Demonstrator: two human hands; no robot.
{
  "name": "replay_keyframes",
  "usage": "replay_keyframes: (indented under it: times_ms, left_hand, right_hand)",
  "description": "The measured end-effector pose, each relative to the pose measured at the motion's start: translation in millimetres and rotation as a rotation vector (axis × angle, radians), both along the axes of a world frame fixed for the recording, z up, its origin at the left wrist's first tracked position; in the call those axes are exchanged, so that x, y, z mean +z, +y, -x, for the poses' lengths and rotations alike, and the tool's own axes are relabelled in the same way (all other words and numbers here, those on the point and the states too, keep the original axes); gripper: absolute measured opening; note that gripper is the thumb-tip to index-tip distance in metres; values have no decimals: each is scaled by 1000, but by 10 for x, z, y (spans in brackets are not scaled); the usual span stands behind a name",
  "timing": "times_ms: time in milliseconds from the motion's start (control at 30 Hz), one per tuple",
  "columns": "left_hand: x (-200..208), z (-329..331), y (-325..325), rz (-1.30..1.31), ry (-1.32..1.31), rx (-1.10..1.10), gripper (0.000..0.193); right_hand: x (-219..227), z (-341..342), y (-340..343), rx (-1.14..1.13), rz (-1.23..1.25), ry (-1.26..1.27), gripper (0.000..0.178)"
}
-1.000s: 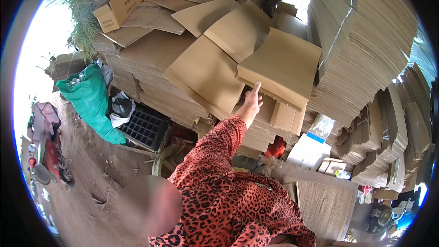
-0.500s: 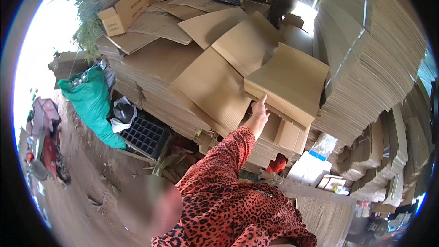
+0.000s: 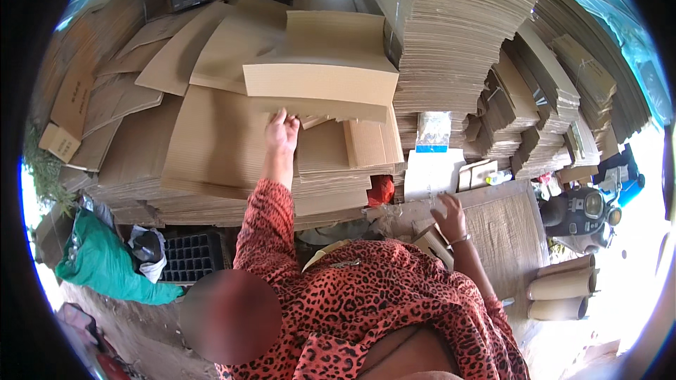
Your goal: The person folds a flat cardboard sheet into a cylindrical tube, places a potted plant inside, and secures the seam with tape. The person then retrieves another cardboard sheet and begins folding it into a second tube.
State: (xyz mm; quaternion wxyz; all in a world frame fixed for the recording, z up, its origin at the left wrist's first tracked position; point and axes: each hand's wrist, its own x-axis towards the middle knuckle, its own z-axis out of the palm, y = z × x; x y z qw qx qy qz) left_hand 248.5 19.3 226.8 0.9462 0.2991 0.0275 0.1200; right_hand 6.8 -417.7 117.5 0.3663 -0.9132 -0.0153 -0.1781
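Though 2 hands [image 3: 282,135] [image 3: 451,220], 1 @ ctn [image 3: 321,81]

Two hands [image 3: 282,135], one green sack [image 3: 105,259], one celled tray [image 3: 189,259] (just one).

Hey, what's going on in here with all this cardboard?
A person in a red leopard-print top is at a pile of flat cardboard sheets. Their left hand is at the lower edge of a folded cardboard sheet; whether it grips is hard to tell. The right hand looks open and empty. A tall cardboard stack stands just to the right.
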Motion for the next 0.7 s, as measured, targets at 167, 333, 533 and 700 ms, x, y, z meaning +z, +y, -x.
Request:
replay_keyframes:
  times_ms: [167, 333, 533, 700]
  left_hand:
    - [-308, 840, -34, 45, -41, -200, 9]
    - [-782, 1293, 54, -94, -3, -317, 14]
    - [-1212, 1608, 117, -4, 156, -388, 31]
    - [-1471, 1691, 162, 134, 190, -421, 24]
  right_hand:
    - [758, -506, 258, 97, -402, -38, 43]
    - [1136, -1123, 658, 186, -925, 219, 74]
    - [1366, -1532, 918, 201, -749, 406, 80]
    - [1323, -1297, 1376, 163, -757, 383, 62]
